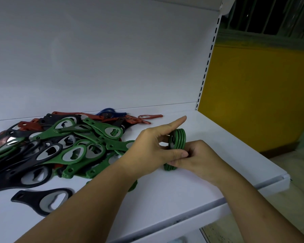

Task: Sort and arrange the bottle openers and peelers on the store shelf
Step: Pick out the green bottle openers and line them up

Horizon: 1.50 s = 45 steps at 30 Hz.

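Both hands point(165, 151) hide most of the green opener stack point(178, 139)

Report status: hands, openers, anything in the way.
Left hand and right hand both shut on stack of green bottle openers, standing on edge on shelf. Mixed pile unsorted at left. Nothing blocking.

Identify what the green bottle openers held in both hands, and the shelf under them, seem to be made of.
Green bottle openers: likely moulded plastic, matte and evenly coloured; the loose ones show grey, dull metal-looking inserts. Shelf: probably white painted sheet metal, smooth with a faint sheen.
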Each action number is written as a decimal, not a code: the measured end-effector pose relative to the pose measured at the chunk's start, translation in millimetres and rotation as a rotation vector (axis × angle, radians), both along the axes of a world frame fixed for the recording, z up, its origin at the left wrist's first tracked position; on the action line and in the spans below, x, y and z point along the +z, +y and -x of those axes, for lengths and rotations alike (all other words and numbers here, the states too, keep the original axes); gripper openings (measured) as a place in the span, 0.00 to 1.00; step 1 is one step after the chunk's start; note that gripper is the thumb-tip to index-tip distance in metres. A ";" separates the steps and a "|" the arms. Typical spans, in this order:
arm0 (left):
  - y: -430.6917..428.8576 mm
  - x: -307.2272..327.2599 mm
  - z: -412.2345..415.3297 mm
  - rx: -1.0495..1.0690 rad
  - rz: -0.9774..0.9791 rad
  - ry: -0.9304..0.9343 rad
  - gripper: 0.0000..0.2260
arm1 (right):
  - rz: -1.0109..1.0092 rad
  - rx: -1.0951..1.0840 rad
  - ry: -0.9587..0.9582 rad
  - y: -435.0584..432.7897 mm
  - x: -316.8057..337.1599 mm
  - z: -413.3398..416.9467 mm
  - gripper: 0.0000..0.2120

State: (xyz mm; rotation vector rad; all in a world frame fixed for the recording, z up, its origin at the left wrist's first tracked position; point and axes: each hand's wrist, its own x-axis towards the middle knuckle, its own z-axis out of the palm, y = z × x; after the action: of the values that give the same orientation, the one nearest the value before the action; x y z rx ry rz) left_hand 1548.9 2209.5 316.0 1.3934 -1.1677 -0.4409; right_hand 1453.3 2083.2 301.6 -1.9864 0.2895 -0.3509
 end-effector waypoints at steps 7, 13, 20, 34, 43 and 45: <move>0.9 1.5 -0.5 0.053 0.040 -0.019 0.25 | 0.063 -0.018 0.021 2.0 0.2 -1.1 0.05; 4.3 7.7 -4.5 0.013 0.002 0.066 0.23 | 0.075 -0.003 0.028 2.5 -2.2 -1.2 0.05; 7.8 13.5 -8.6 0.047 0.097 0.340 0.22 | -0.037 0.026 0.050 -3.6 0.5 1.4 0.15; -1.6 -1.4 -14.7 0.255 -0.224 0.129 0.34 | 0.252 -0.129 0.230 -66.5 29.0 -19.4 0.19; -7.0 -16.1 -19.4 0.248 -0.494 -0.375 0.13 | 0.554 -0.461 0.452 -182.2 27.6 -81.2 0.21; -8.4 -16.7 -21.9 0.252 -0.505 -0.412 0.14 | 0.607 -0.470 0.490 -194.2 30.1 -93.9 0.22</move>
State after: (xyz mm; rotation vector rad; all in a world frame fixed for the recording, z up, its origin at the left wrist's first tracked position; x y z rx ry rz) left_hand 1570.7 2201.2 299.3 2.1182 -1.2309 -0.2825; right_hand 1547.2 1889.0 331.8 -2.5817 1.0763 -0.2552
